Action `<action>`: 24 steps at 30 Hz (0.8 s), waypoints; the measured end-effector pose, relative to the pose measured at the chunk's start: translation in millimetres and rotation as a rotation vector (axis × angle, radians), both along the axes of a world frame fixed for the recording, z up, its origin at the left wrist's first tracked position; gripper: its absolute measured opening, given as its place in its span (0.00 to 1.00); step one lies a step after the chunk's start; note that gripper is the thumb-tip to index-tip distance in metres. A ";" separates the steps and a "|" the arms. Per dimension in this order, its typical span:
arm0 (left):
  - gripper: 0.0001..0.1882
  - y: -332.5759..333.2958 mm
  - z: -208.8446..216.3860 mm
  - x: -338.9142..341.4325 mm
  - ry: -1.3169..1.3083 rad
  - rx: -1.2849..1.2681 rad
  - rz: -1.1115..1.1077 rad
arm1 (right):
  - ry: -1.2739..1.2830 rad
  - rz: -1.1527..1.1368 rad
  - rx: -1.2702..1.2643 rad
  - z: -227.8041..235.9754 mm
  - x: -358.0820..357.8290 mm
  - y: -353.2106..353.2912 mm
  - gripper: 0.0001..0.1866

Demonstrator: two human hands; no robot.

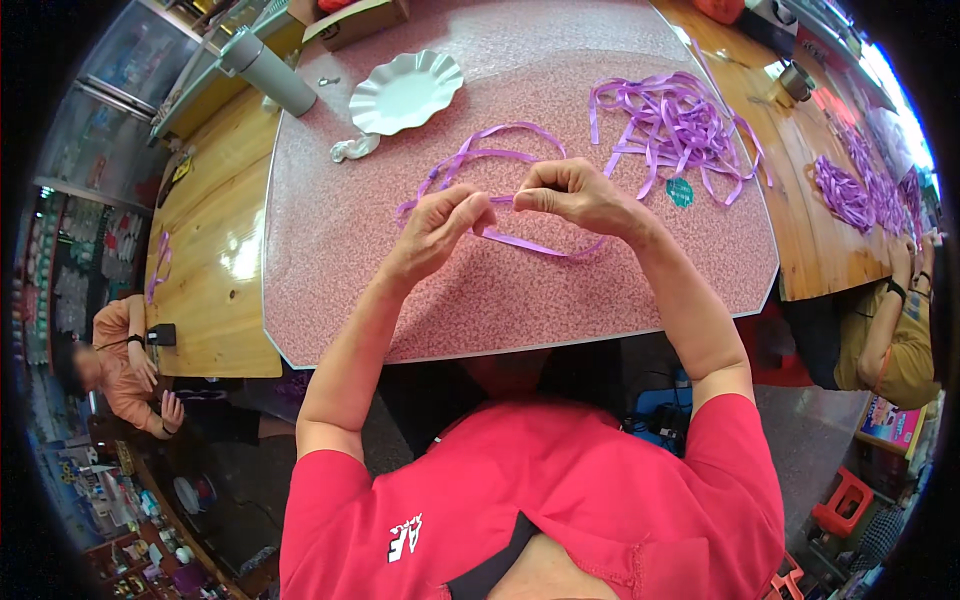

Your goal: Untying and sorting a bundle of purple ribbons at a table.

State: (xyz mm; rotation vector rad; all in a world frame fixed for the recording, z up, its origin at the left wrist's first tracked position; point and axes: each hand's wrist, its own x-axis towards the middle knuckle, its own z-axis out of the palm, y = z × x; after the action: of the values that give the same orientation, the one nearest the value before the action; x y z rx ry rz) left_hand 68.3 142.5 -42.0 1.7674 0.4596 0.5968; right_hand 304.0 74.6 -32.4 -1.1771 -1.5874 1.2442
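A purple ribbon (540, 246) lies looped on the pink speckled table, and a short stretch of it runs between my two hands. My left hand (440, 225) pinches it with thumb and fingers closed. Close by on the right, my right hand (565, 192) also grips the ribbon, thumb pressed against the curled fingers. The rest of the loop spreads on the table behind and in front of my hands. To the right of my right hand lies a tangled pile of purple ribbons (675, 125).
A white scalloped plate (408, 92) stands at the back, with a crumpled clear wrapper (355, 149) beside it. A grey tumbler (268, 72) is at the back left. More purple ribbon bundles (845, 192) lie on the wooden table at right. One person sits at either side.
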 end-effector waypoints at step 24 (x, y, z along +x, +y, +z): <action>0.18 -0.2 29.1 43.4 -0.048 -0.165 -0.200 | 0.427 -0.760 0.393 102.2 150.2 -94.2 0.12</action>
State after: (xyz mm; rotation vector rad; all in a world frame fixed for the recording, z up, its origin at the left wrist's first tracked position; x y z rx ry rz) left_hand 111.7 142.2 -12.9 1.6151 0.2861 0.4467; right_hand 454.2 -19.6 69.7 -1.0196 -0.8709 0.5882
